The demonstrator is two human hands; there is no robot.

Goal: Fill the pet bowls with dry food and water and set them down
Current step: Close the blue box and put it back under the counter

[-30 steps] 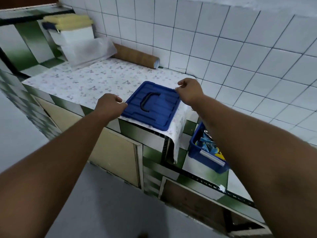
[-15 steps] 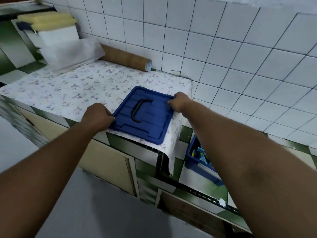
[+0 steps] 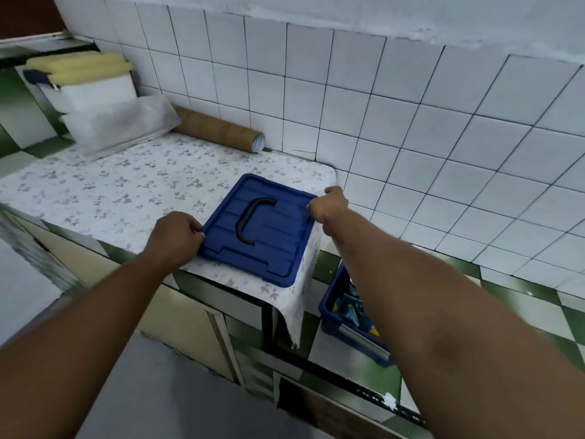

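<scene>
Stands over the uncovered blue bin (image 3: 332, 315) on the floor, clamps left grip (image 3: 175, 236) and right grip (image 3: 329, 204) on opposite edges of the blue lid (image 3: 278, 239), apparently parking it flat on the tabletop (image 3: 126, 185) corner to reach food; sees no pet bowls.

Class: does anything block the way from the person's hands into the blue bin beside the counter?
Nothing visible does. The bin is uncovered; its lid lies on the counter, gripped by the left hand and right hand.
</scene>
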